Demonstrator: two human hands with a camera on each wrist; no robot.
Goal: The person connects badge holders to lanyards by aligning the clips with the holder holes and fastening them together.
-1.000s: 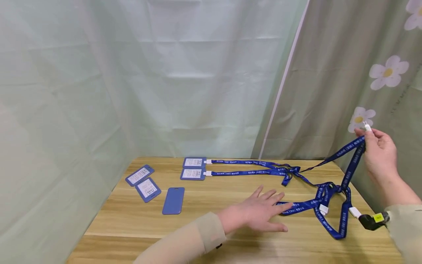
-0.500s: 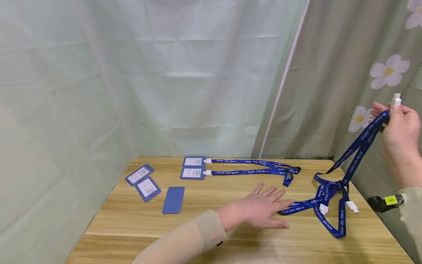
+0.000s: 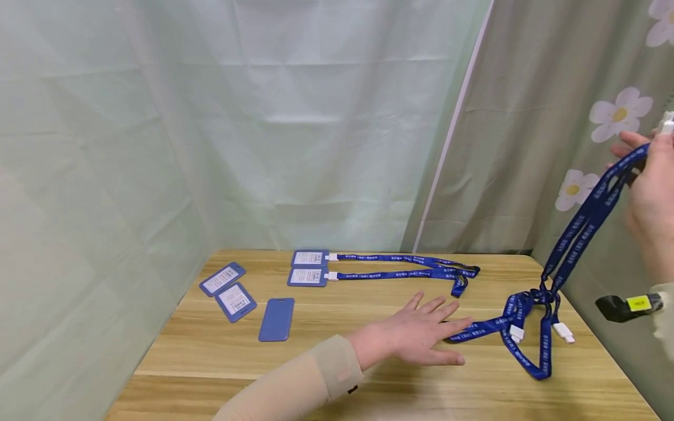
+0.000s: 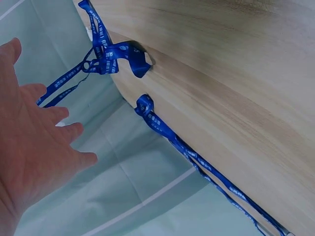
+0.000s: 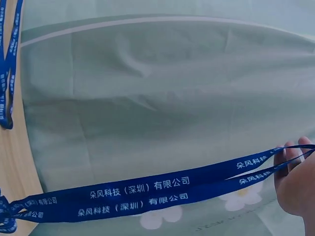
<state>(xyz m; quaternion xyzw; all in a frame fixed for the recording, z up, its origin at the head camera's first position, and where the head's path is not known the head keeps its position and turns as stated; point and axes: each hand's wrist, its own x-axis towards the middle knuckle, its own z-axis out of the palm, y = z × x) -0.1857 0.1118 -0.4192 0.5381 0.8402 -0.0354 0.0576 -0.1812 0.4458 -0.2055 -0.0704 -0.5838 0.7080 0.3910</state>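
My right hand (image 3: 653, 181), high at the right edge of the head view, pinches a blue lanyard (image 3: 581, 225) near its white clip (image 3: 666, 123). Two printed straps run taut from it down to a tangle of blue lanyards (image 3: 539, 297) at the table's right side. White clips (image 3: 517, 334) lie on and beside that tangle. In the right wrist view the raised straps (image 5: 142, 194) stretch across to the fingers. Palm down with fingers spread, my left hand (image 3: 421, 333) is over the table, its fingertips at a strap end (image 3: 474, 330) of the tangle.
Two blue badge holders (image 3: 308, 277) with lanyards attached lie side by side at the back of the wooden table (image 3: 210, 362). Two more labelled badge holders (image 3: 236, 302) lie at the left, near a plain blue one (image 3: 276, 320). Curtains (image 3: 337, 128) hang behind the table.
My right hand has risen up and rightward, drawing the lanyard tight and pulling it away from the straps of the two back badge holders. The left hand has hardly moved.
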